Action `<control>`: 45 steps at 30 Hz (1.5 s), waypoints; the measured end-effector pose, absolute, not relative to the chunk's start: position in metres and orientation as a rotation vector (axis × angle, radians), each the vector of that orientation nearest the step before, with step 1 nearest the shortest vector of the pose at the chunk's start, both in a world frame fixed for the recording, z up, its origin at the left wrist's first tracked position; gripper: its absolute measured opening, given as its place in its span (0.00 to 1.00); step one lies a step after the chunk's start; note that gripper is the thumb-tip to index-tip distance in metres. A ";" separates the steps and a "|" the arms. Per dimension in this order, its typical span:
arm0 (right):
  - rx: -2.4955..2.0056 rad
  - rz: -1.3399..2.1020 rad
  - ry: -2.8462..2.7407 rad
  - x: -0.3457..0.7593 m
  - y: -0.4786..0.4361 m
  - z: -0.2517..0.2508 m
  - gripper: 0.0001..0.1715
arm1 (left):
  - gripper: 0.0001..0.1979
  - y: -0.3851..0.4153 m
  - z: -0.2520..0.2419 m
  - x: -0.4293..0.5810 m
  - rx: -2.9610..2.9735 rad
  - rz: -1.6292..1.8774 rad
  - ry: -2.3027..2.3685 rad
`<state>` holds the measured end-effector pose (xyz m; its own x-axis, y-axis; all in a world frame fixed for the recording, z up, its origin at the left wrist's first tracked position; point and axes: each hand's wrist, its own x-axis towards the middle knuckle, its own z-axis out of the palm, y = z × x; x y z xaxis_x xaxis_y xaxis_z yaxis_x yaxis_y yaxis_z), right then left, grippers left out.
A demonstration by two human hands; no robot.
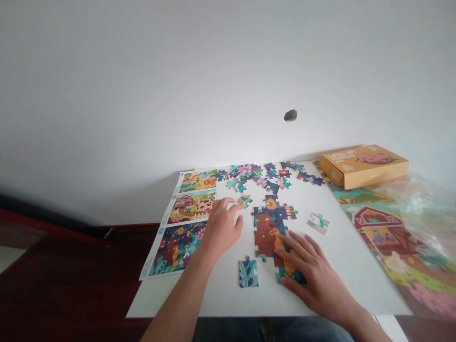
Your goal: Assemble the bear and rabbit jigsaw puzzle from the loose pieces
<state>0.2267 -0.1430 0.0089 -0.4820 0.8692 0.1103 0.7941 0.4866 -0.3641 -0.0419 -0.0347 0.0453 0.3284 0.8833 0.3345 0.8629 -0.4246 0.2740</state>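
On the table point(342, 247) — curled left fingers point(230, 205) touch one piece point(245, 201), right fingers point(302, 242) splayed flat.

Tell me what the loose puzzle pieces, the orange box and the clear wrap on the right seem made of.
Colourful loose jigsaw pieces: likely printed cardboard with a matte finish; they lie flat and stiff, with cut tabs.
Flat orange rectangular box: paperboard, judging by its crisp folded edges and printed lid; slight sheen.
Crumpled clear wrap: probably thin plastic film; it is see-through, wrinkled and catches glare.
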 end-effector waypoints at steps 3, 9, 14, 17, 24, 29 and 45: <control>-1.423 0.352 -2.448 0.227 -0.144 0.007 0.31 | 0.17 0.015 0.032 -0.029 2.462 0.585 1.940; -1.426 0.331 -2.461 0.226 -0.142 0.006 0.30 | 0.23 0.039 -0.004 -0.024 2.293 0.519 2.062; -1.464 0.317 -2.424 0.220 -0.138 0.005 0.27 | 0.24 0.037 -0.006 -0.036 2.301 0.557 2.027; -1.483 0.302 -2.377 0.214 -0.136 0.007 0.24 | 0.26 0.039 -0.004 -0.038 2.290 0.522 2.050; -1.568 0.295 -2.199 0.198 -0.097 0.034 0.20 | 0.30 0.041 -0.005 -0.038 2.287 0.405 2.082; -1.947 0.203 -2.100 0.195 -0.016 0.038 0.31 | 0.34 0.043 -0.004 -0.040 2.281 0.311 2.067; -2.231 0.184 -1.932 0.301 0.149 0.030 0.34 | 0.37 0.044 -0.006 -0.038 2.302 0.230 2.062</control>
<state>0.3012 0.1492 0.0301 0.1459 0.9889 0.0269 0.9661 -0.1366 -0.2190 -0.0383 0.0435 -0.0064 0.1043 0.9912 0.0819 0.9848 -0.1144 0.1304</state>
